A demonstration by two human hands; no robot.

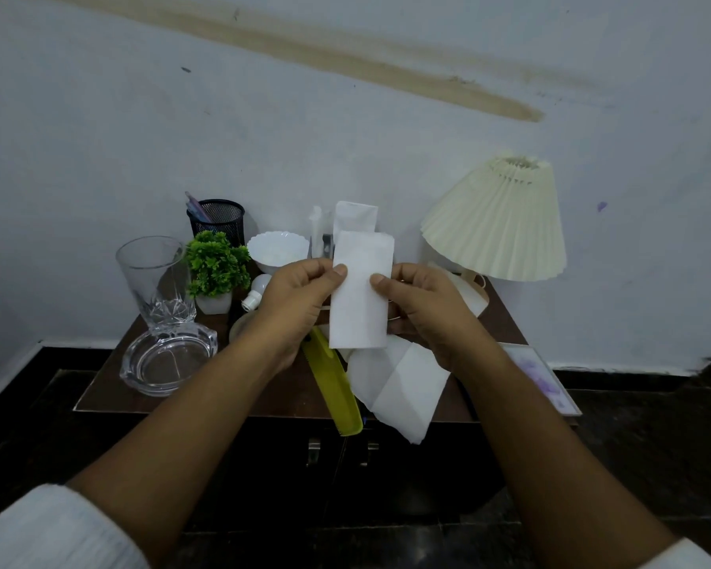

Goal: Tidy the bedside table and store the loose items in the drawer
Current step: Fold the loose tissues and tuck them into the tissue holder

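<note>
Above the dark brown bedside table [107,379] I hold a folded white tissue [360,297] upright between both hands. My left hand [294,305] pinches its left edge and my right hand [421,310] pinches its right edge. More loose white tissue [399,384] lies on the table under my hands and hangs over the front edge. A yellow comb [335,394] lies diagonally beside it, tip past the edge. A loose light bulb [257,291] lies behind my left hand. The drawer front with two metal handles [315,449] is below, shut.
A tall glass [157,277] and a glass ashtray [167,361] stand at the left. Behind are a small green plant [216,266], a black mesh pen holder [218,219], a white bowl [278,248], and a pleated lamp [497,223] at the right. A framed picture [540,377] leans by the table's right side.
</note>
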